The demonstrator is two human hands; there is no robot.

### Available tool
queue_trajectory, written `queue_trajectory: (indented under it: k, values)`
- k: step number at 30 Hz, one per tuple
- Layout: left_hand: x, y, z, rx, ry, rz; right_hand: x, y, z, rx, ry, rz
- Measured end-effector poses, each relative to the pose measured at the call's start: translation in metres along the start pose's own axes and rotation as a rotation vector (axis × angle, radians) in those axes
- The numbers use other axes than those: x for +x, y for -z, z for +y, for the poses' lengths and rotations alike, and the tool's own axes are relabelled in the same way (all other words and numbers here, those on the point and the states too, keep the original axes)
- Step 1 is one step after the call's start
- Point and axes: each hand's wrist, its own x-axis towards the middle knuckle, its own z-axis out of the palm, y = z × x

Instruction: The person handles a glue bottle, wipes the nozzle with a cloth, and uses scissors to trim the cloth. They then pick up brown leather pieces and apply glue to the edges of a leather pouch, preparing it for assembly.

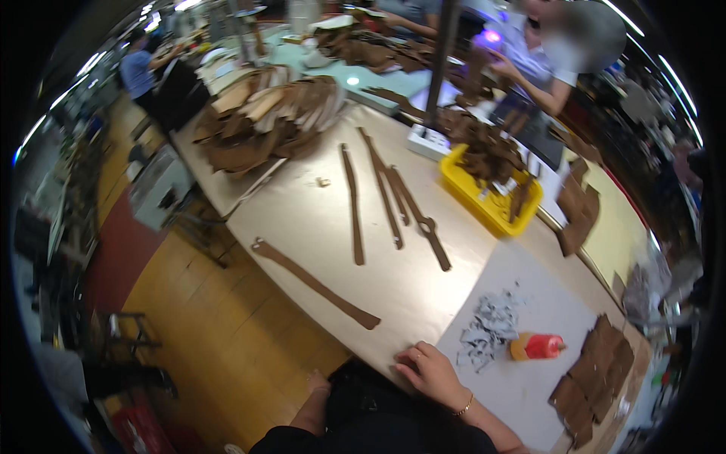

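1. The right hand (427, 371) lies knuckles up on the near edge of the worktable (302, 219), at six o'clock in the view, fingers curled loosely and holding nothing.
2. The left hand (319, 382) hangs below the table edge at seven o'clock of the right hand; whether it grips anything I cannot tell.
3. Nearest strip: a long brown leather strap (314, 282), at eleven o'clock of the right hand, apart from it.
4. At two o'clock, a heap of grey paper scraps (490, 327), then an orange-red glue bottle (537, 346) lying flat.
5. Further out, more brown straps (393, 200) at twelve o'clock, a yellow tray (491, 204) at one o'clock.
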Motion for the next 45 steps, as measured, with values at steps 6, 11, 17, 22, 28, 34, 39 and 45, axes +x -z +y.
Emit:
queue_trajectory:
  k: [6,11,17,22,28,34,39,45]
  values:
    - [0.047,-0.009,0.006,0.123,-0.295,-0.57,-0.005,0.003,0.002,0.065,0.025,-0.018]
    - [0.069,-0.018,-0.011,0.343,-0.537,-0.712,-0.033,-0.002,0.008,0.242,-0.084,0.029]
    - [0.024,0.022,-0.007,-0.039,-0.329,-0.761,-0.079,0.013,0.006,0.691,-0.523,0.099]
    - [0.021,0.027,-0.009,-0.027,-0.368,-0.742,-0.112,0.037,0.006,1.455,-0.657,0.588]
    - [0.018,0.03,-0.002,0.0,-0.361,-0.706,-0.126,0.065,0.008,2.013,-0.361,0.794]
    - [0.017,0.029,0.006,-0.318,-0.246,-0.485,-0.137,0.075,0.04,2.246,-0.584,0.753]
    - [0.025,0.06,0.012,-0.469,-0.361,-0.395,-0.12,0.09,0.047,2.457,-0.301,0.553]
    - [-0.022,0.126,0.039,-0.61,-0.417,-0.312,-0.099,0.103,0.054,2.627,0.032,0.388]
